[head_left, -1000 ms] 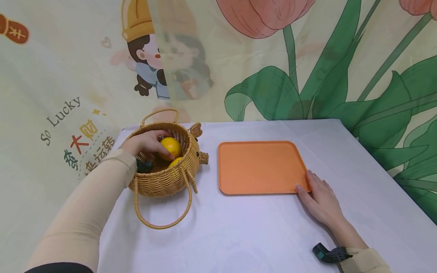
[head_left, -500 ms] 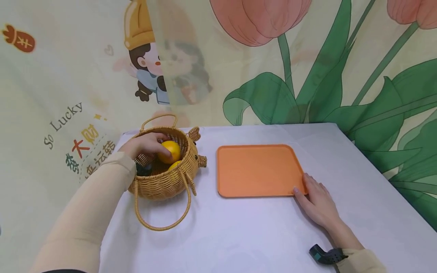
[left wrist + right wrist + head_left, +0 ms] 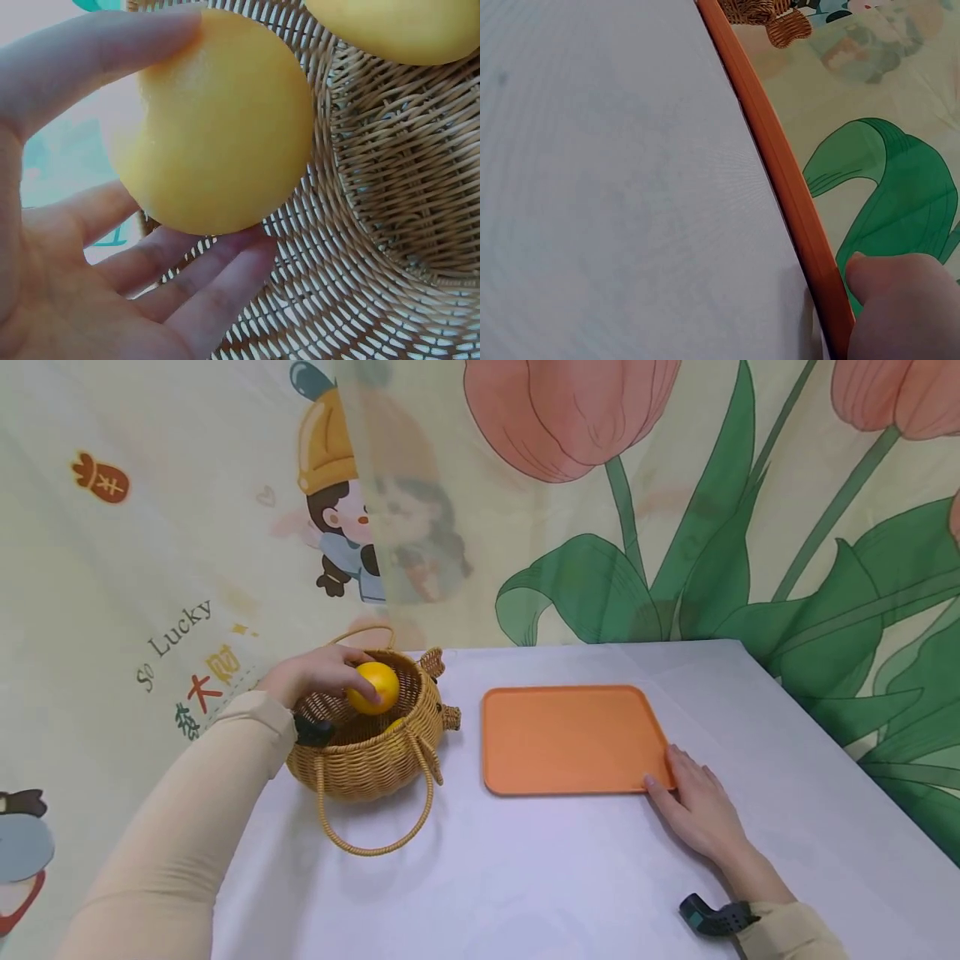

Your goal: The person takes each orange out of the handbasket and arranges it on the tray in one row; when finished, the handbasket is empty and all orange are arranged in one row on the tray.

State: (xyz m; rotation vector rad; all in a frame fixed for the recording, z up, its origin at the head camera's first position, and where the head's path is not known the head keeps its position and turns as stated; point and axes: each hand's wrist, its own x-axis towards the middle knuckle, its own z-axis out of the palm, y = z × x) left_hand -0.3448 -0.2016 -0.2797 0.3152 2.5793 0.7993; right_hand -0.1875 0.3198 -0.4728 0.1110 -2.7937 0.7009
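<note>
My left hand [image 3: 322,672] grips a round orange-yellow fruit [image 3: 377,687] just inside the mouth of a wicker basket [image 3: 360,774]. In the left wrist view, the thumb lies over one side of the fruit [image 3: 217,127] and the fingertips touch the opposite side. A second yellow fruit [image 3: 405,26] sits deeper in the basket, mostly hidden in the head view. My right hand [image 3: 705,806] rests at the near right corner of an orange tray [image 3: 573,741], thumb on the near rim and fairly straight fingers along the right side.
The basket has a snout facing right, and one looped handle [image 3: 375,852] hangs down onto the white table [image 3: 525,877]. Its other handle stands up at the back. A printed curtain [image 3: 450,427] hangs behind the table. Black bands sit on both wrists.
The left hand has lifted the fruit slightly relative to the basket, exposing more of it. The head view has shifted a little. The right hand stays at the tray's corner.
</note>
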